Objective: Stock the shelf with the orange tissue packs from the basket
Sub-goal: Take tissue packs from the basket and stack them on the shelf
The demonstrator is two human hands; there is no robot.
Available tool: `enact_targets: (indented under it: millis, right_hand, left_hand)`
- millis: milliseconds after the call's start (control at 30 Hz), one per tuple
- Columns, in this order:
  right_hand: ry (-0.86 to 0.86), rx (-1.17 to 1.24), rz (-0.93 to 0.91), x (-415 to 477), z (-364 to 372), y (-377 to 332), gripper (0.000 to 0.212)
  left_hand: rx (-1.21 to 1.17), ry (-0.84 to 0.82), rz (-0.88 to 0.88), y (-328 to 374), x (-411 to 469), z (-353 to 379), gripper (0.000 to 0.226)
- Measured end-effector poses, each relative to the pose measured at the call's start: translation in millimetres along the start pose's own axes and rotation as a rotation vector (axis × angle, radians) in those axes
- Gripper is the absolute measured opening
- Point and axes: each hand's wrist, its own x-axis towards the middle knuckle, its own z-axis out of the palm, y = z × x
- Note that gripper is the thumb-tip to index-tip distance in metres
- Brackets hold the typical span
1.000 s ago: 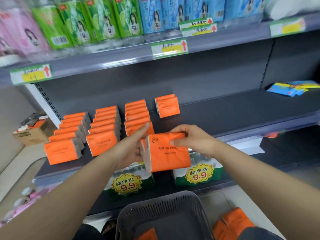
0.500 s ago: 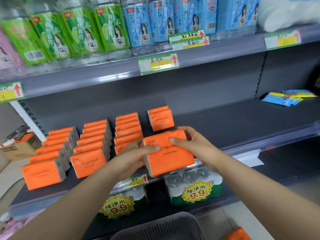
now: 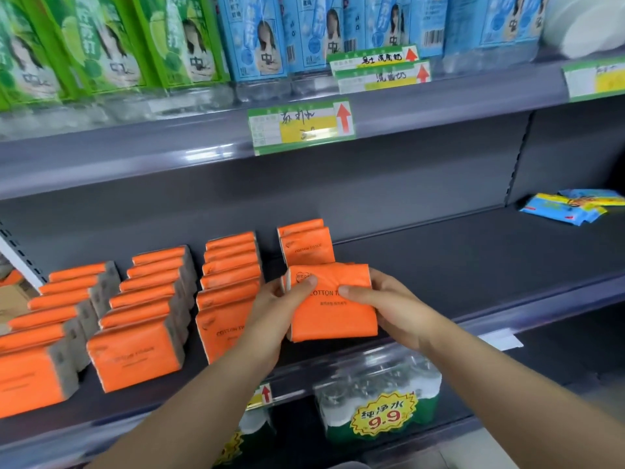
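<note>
Gripping one orange tissue pack (image 3: 333, 313) between both hands, we hold it upright over the front part of the middle shelf (image 3: 473, 258), its printed face toward us. Our left hand (image 3: 274, 309) clasps the pack's left edge, with the thumb laid across the upper left corner of the face. Our right hand (image 3: 389, 306) clasps the right edge, thumb pressed on the middle of the face and the other fingers curled behind. We cannot tell whether the pack's bottom edge touches the shelf. It sits just in front of two standing packs (image 3: 306, 247) that begin a fourth row, and just right of the third row (image 3: 230, 275). Further left stand the second row (image 3: 145, 316) and the first row (image 3: 44, 336) of the same orange packs, each running front to back. Far right on this shelf lie a few blue packets (image 3: 571, 206). The shelf above carries green bottles (image 3: 101, 45) and blue bottles (image 3: 304, 32), with a price label (image 3: 301, 125) on its edge. Below, a wrapped pack of water bottles (image 3: 378, 384) bears a yellow 9.9 sticker (image 3: 384, 416).
</note>
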Motion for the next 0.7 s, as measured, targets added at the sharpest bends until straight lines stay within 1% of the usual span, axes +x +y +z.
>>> enact_targets:
  millis: [33, 133, 167, 200, 233, 300, 367, 433, 600, 633, 700]
  right_hand:
    - [0.012, 0.004, 0.0, 6.8, -2.3, 1.3, 0.05]
    - [0.045, -0.004, -0.014, 27.0, -9.4, 4.0, 0.062]
    - [0.053, -0.009, -0.017, 33.3, -11.3, 5.2, 0.064]
    - [0.058, -0.016, -0.022, 39.6, -13.1, 6.4, 0.062]
    - [0.064, -0.021, -0.029, 45.6, -14.3, 7.6, 0.056]
    - [0.084, -0.023, -0.042, 56.2, -16.2, 9.0, 0.042]
    - [0.105, -0.03, -0.049, 66.9, -19.4, 11.5, 0.042]
    - [0.117, -0.049, -0.047, 77.0, -23.1, 15.0, 0.045]
    - [0.121, -0.091, -0.041, 99.7, -31.3, 23.6, 0.046]
    - [0.115, -0.097, -0.04, 104.3, -32.9, 24.6, 0.047]
    - [0.1, -0.11, -0.038, 113.6, -35.8, 26.6, 0.05]
  left_hand:
    - [0.008, 0.025, 0.001, -3.4, 5.3, 2.3, 0.02]
    - [0.02, 0.072, -0.019, -10.9, 21.2, 7.1, 0.032]
    - [0.02, 0.09, -0.021, -12.9, 26.5, 7.8, 0.031]
    - [0.021, 0.111, -0.022, -14.4, 32.1, 8.3, 0.03]
    - [0.022, 0.13, -0.022, -15.8, 37.8, 9.2, 0.034]
    - [0.02, 0.159, -0.027, -16.9, 48.4, 11.3, 0.055]
    - [0.014, 0.161, -0.023, -17.4, 58.5, 12.7, 0.072]
    - [0.033, 0.161, -0.012, -20.4, 69.8, 12.3, 0.081]
    - [0.061, 0.194, -0.009, -27.8, 95.3, 13.5, 0.082]
    - [0.055, 0.198, -0.015, -27.8, 98.3, 14.3, 0.079]
    - [0.04, 0.2, -0.025, -27.4, 102.7, 15.5, 0.067]
